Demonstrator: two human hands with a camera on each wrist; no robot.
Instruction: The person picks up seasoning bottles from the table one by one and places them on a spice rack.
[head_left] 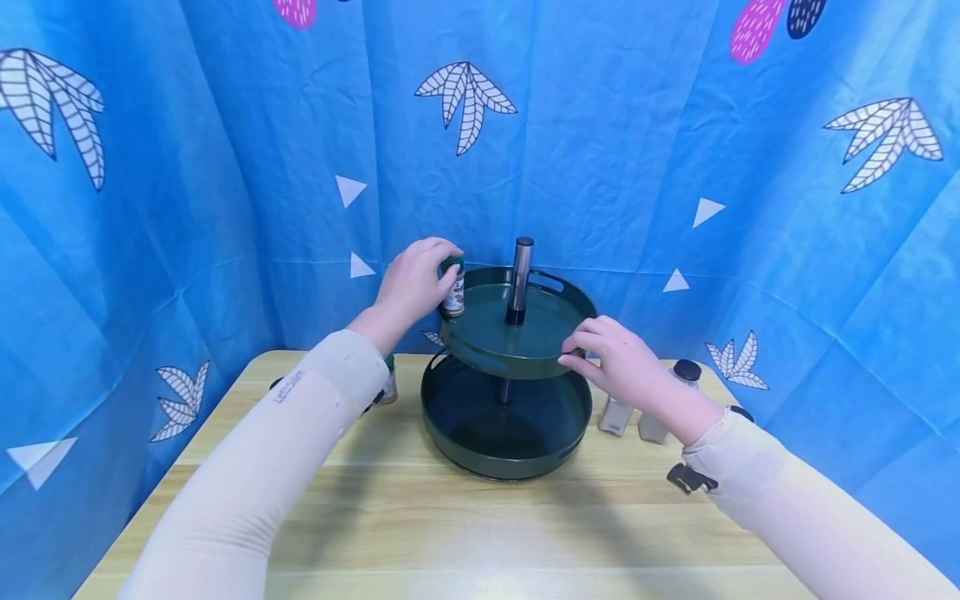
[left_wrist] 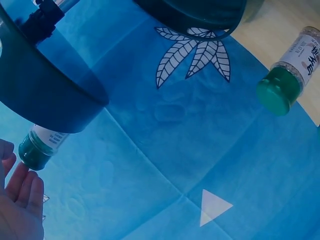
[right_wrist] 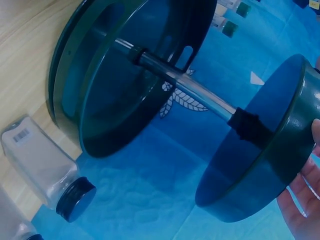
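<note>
A dark green two-tier round tray stand (head_left: 510, 367) stands at the table's back, with a metal post up its middle. At the upper tray's left side, my left hand (head_left: 416, 279) pinches a spice jar (head_left: 454, 296) by its green cap, thumb in front and fingers behind. That jar (left_wrist: 42, 145) stands upright inside the rim, and in the left wrist view the tray wall hides part of it. My right hand (head_left: 618, 358) grips the upper rim at the right front, its thumb on the near side. The lower tray (head_left: 510, 467) holds nothing visible.
Another green-capped jar (left_wrist: 300, 60) is on the table left of the stand, partly behind my left forearm in the head view. Clear bottles with black caps (right_wrist: 45, 160) stand to the right. A blue patterned curtain (head_left: 600, 167) hangs close behind the table.
</note>
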